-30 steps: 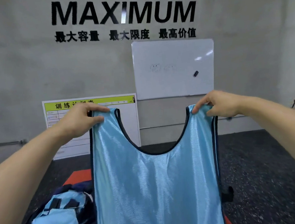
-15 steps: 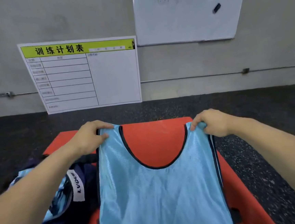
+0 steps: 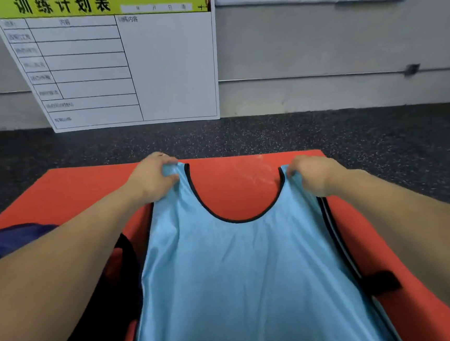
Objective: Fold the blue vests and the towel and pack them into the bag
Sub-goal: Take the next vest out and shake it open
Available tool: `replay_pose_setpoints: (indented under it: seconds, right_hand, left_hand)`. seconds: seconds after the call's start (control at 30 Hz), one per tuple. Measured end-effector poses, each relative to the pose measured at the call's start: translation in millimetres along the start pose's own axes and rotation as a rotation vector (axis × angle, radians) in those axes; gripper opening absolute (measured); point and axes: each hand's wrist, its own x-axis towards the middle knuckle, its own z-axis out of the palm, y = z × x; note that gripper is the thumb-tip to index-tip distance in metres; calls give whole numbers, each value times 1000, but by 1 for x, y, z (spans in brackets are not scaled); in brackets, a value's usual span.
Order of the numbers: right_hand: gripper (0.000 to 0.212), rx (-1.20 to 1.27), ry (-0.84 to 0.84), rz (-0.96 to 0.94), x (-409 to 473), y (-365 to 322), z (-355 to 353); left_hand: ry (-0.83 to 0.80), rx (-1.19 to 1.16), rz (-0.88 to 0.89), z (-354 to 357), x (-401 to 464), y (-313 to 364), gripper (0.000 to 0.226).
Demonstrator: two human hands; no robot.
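Note:
A light blue vest (image 3: 244, 277) with black trim stretches out in front of me over the orange mat (image 3: 78, 191). My left hand (image 3: 152, 180) pinches its left shoulder strap and my right hand (image 3: 312, 175) pinches the right one, both near the mat's far end. A dark navy bag (image 3: 9, 239) shows at the left, mostly hidden behind my left forearm. No towel is in view.
Speckled dark floor (image 3: 351, 132) surrounds the mat. A white schedule board (image 3: 133, 64) with a yellow-green header leans against the grey wall beyond it. A black strap (image 3: 382, 283) lies on the mat at the right of the vest.
My view has tilted down from the wall to the mat. Both hands have lowered the vest from held up in the air toward the orange mat, still pinching the shoulder straps.

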Motion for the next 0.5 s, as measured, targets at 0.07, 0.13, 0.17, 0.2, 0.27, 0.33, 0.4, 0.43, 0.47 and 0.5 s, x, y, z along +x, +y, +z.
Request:
replay_pose_setpoints:
  seconds: [0.07,0.13,0.17,0.2,0.27,0.33,0.4,0.43,0.47,0.5]
  right_hand:
    - [63,-69,-13,23,14,-1,7]
    - [66,-65,38,25,11,-8,16]
    - [64,-36,105,-8,5,-16,23]
    - [62,16,180,-60,-5,-27,32]
    - [57,187,255,-167,-26,-59,52]
    - [55,294,193,-227,-49,-98,73]
    - [60,292,111,-224,-70,-127,94]
    - [67,276,91,-217,-78,-134,102]
    - [77,261,87,-203,-83,-134,109]
    - [82,253,84,-176,-88,-128,113]
  left_hand:
    - [13,102,-44,7,17,-1,69]
    - [7,253,-69,16,16,4,78]
    - [2,309,-37,22,9,8,77]
    - [-6,345,10,32,-2,15,73]
    - [-41,342,92,56,-31,31,64]
    - [-88,275,109,82,-68,50,69]
    - [-117,211,94,107,-102,64,83]
    - [-129,204,75,117,-115,66,91]
    - [-140,214,46,124,-123,63,98]
    - [-140,237,15,127,-130,57,100]
